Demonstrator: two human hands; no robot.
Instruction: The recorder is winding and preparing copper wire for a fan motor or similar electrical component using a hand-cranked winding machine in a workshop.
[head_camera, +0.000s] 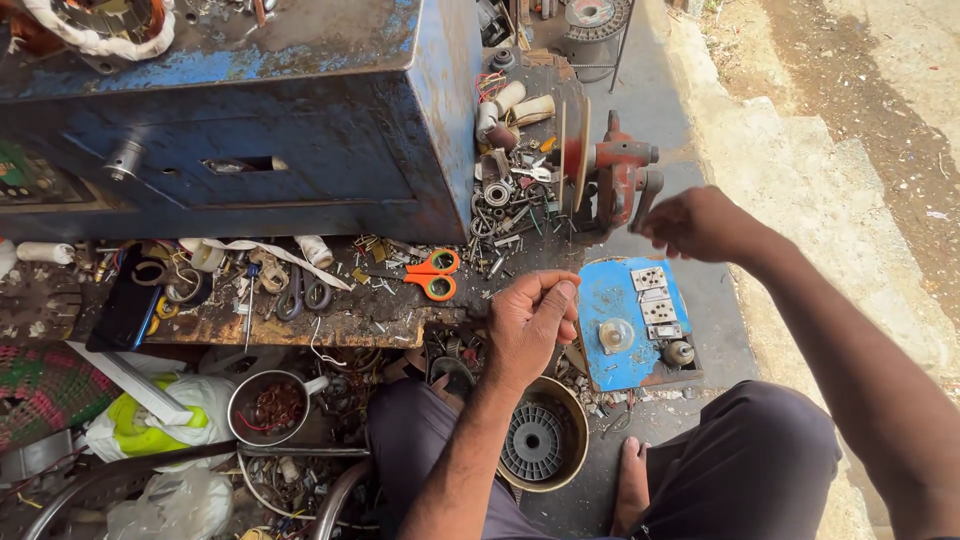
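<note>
My left hand (530, 320) hovers over the front edge of a cluttered wooden bench (330, 320), fingers pinched together as if on something thin that I cannot make out. My right hand (700, 222) is raised beside the crank handle of a red hand winding machine (615, 170), fingers curled and close to the handle; whether it touches the handle is unclear. Orange-handled scissors (433, 273) lie on the bench just left of my left hand. Below that hand a round tan tub holds a grey plastic spool (535, 442).
A big blue metal cabinet (300, 140) fills the upper left. A blue board with white sockets (630, 320) lies on the ground by my knee. A metal bowl of copper wire (268, 406), plastic bags and scrap crowd the lower left. A concrete step runs along the right.
</note>
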